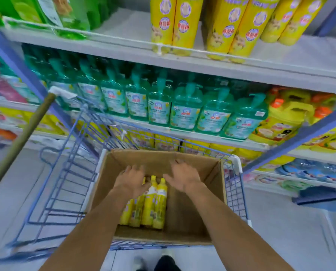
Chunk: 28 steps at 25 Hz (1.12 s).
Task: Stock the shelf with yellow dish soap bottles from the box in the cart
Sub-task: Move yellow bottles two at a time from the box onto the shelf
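Observation:
An open cardboard box (198,216) sits in a blue wire cart (65,173). Several yellow dish soap bottles (153,204) stand in the box's left half. Both hands reach down into the box. My left hand (132,179) hovers over the bottle tops at the left, fingers spread; whether it touches them I cannot tell. My right hand (182,177) is above the box's middle, to the right of the caps, fingers spread and holding nothing. On the upper shelf (124,34), several yellow bottles (182,24) stand in rows.
Green bottles (71,14) stand at the left of the upper shelf, with bare shelf between them and the yellow ones. Teal pump bottles (186,110) fill the shelf below. Yellow jugs (288,118) stand at the right. A wooden pole (26,137) leans at the left.

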Each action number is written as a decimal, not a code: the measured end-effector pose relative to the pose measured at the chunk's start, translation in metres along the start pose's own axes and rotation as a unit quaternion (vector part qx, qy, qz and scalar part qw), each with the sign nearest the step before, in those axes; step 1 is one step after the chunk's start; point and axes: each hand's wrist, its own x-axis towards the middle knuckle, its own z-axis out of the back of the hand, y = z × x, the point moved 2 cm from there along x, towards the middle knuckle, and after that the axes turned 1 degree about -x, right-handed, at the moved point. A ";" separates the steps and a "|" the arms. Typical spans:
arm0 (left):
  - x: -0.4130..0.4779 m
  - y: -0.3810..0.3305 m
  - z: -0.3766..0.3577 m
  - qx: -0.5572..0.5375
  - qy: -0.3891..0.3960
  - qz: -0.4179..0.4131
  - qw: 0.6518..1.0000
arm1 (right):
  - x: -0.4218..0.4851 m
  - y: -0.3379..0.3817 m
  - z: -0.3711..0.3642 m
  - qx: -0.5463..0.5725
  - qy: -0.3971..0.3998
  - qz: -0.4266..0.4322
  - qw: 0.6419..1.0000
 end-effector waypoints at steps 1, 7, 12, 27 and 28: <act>0.010 0.002 -0.019 -0.008 0.020 -0.001 1.000 | 0.008 -0.004 -0.021 0.006 0.016 -0.007 1.000; 0.079 0.022 -0.123 -0.035 0.083 -0.015 0.996 | 0.056 -0.030 -0.139 0.043 0.086 -0.054 0.994; 0.138 0.051 -0.188 -0.060 0.077 -0.019 0.995 | 0.103 -0.044 -0.212 0.093 0.102 -0.076 0.988; 0.218 0.091 -0.242 -0.317 0.045 0.083 0.944 | 0.171 -0.057 -0.283 0.240 0.078 -0.175 0.952; 0.214 0.092 -0.236 -0.345 0.059 0.091 0.932 | 0.166 -0.057 -0.279 0.246 0.084 -0.176 0.950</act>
